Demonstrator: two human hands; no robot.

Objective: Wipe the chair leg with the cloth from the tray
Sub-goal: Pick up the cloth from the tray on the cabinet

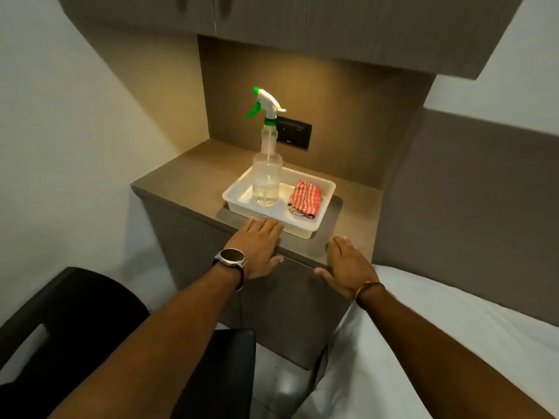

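Note:
A folded red-and-white striped cloth [305,199] lies in the right half of a white tray [234,195] on a brown bedside cabinet. My left hand [260,244] rests flat on the cabinet's front edge, fingertips close to the tray's near rim, holding nothing. My right hand [348,264] lies flat on the same edge, to the right of the tray and apart from it, also empty. A black chair [90,328] fills the lower left; its legs are out of sight.
A clear spray bottle [266,176] with a green-and-white trigger stands in the tray's left half. A black switch panel [295,132] sits on the back wall. A white bed [438,343] is at the right, overhead cabinets [302,22] hang above.

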